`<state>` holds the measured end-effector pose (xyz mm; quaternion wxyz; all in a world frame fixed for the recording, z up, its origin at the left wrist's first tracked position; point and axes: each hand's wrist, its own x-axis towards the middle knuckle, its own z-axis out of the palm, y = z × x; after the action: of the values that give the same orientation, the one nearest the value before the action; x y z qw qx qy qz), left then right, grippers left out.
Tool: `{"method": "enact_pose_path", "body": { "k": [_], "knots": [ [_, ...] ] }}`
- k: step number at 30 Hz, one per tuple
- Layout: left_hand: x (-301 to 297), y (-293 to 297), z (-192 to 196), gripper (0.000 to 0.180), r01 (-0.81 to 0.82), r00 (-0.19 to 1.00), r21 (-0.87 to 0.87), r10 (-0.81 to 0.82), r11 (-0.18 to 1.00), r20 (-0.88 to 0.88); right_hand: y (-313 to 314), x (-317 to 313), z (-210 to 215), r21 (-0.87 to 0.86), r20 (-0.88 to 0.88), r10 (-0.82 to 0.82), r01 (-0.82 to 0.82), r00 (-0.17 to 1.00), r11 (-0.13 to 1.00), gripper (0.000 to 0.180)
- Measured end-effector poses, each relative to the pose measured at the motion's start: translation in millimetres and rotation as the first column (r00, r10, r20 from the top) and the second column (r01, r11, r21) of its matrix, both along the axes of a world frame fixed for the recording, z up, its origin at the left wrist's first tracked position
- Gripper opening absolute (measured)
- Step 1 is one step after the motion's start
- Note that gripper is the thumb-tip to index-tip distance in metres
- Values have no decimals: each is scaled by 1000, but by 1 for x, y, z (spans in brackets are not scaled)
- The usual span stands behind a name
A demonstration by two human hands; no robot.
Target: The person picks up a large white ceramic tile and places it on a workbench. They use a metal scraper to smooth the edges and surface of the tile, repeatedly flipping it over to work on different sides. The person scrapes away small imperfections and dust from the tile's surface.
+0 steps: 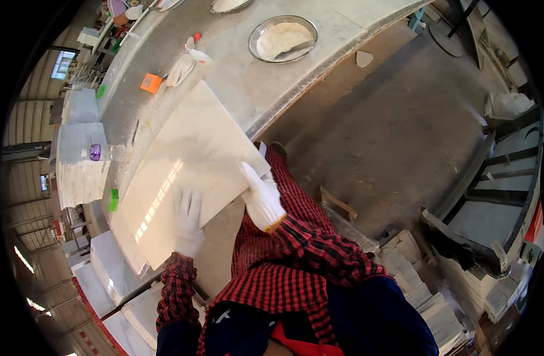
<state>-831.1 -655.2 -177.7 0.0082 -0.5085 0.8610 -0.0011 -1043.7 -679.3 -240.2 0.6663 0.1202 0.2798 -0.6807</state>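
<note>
A large, polished, cream-white stone slab lies tilted across the view, partly over the worktable's edge. Light glints in a dashed streak on its glossy face. My left hand, in a white knit glove, rests flat on the slab near its lower edge with fingers stretched out. At the slab's right corner my right hand, also gloved in white, grips the edge. Its thumb lies on top, and its other fingers are mostly hidden.
The worktable bears a metal bowl of pale paste, an orange box and a whitish glove-like item. Stacked slabs stand at the left. Stone pieces and a metal frame are at the right.
</note>
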Motion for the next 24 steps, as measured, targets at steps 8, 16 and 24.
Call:
{"method": "enact_pose_path", "body": {
  "k": [8,16,24],
  "knots": [
    [12,-4,11,84,-134,988,204,145,970,-43,29,-103,-45,34,168,226,-235,959,971,31],
    [-60,-101,7,64,121,876,328,54,937,-479,17,-81,-31,22,-137,625,-629,768,777,41],
    [-128,-184,-42,50,-38,936,-55,17,998,-351,10,-52,-41,39,-249,557,-566,793,824,44]
  ]
}}
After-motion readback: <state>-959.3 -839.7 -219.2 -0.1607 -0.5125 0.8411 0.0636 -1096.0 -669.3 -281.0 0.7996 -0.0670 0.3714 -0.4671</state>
